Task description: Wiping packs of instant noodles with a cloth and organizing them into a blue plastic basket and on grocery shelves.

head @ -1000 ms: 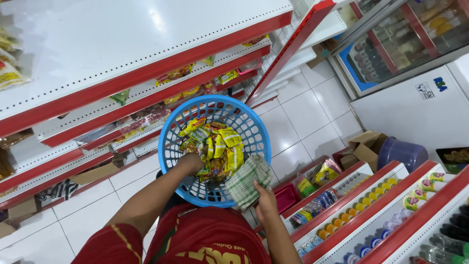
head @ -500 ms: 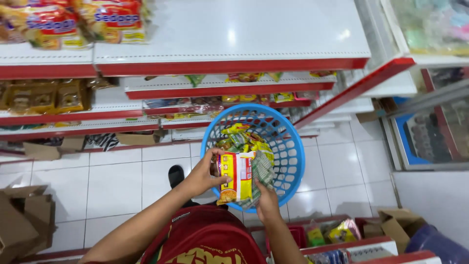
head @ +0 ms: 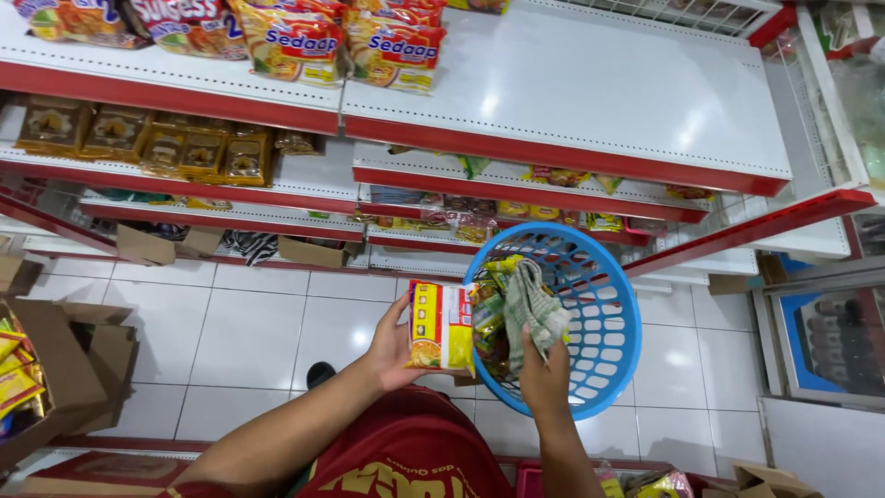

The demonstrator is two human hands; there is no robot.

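- While the head view looks straight down, the left hand [head: 395, 349] grips a yellow and red packet [head: 441, 326] by its left edge, fingers closed round it, thumb on the near side.
- Packet held upright, just left of the blue basket [head: 608, 355], its right edge at or touching the basket rim.
- Right hand [head: 546, 376] closed on a grey-green cloth [head: 535, 309]; the cloth hangs over the near rim into the basket.
- Whether the right hand also bears the basket cannot be told; the rim is hidden under hand and cloth.
- Basket is tilted toward the camera, mouth open to view, with several yellow and green packets [head: 493, 318] piled inside at its left.
- Red shirt [head: 406, 461] at bottom centre, between the two forearms.
- Shelves [head: 590, 101] stand ahead, white with red edges. Top-left tier carries noodle packs [head: 341, 41]; tier below carries brown boxes [head: 184, 148].
- Lower tiers hold mixed small packets, partly shadowed and not clearly legible.
- Open cardboard box [head: 55, 378] at left on the white tiled floor [head: 249, 332], yellow packets showing inside.
- Dark shoe tip [head: 320, 373] shows on the floor, just left of the left forearm.
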